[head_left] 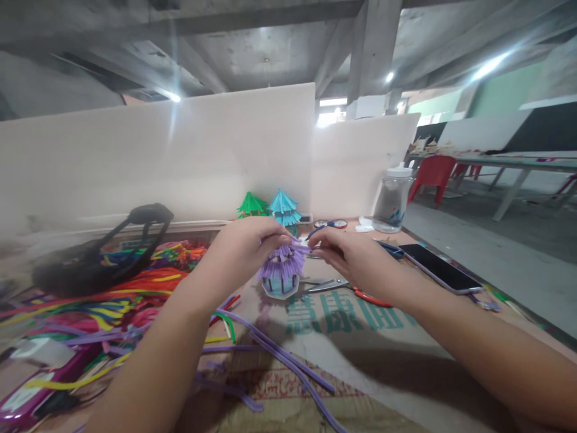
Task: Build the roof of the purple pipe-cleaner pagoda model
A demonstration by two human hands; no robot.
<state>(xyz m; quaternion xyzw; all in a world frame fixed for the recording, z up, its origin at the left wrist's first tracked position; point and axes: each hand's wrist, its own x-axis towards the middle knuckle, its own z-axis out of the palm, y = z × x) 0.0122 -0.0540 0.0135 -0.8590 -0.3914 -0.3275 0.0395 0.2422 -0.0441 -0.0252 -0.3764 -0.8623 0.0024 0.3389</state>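
My left hand [246,248] and my right hand [356,255] meet above a small purple-roofed pagoda model [281,284] with pale blue walls. The fingertips of both are closed on a thin purple pipe cleaner [303,246] stretched between them, level with the model's upper roof. My left fingers hide the top of the model. Orange-handled scissors [336,285] lie on the cardboard under my right hand. Long purple pipe cleaners [288,361] run across the cardboard below the model.
Behind are a green pagoda [252,204] and a blue pagoda [283,207]. Colourful pipe cleaners [148,288] and a black bag [90,258] cover the left side. At right are a phone [439,267] and a clear jug [392,201]. A white partition [180,162] stands behind.
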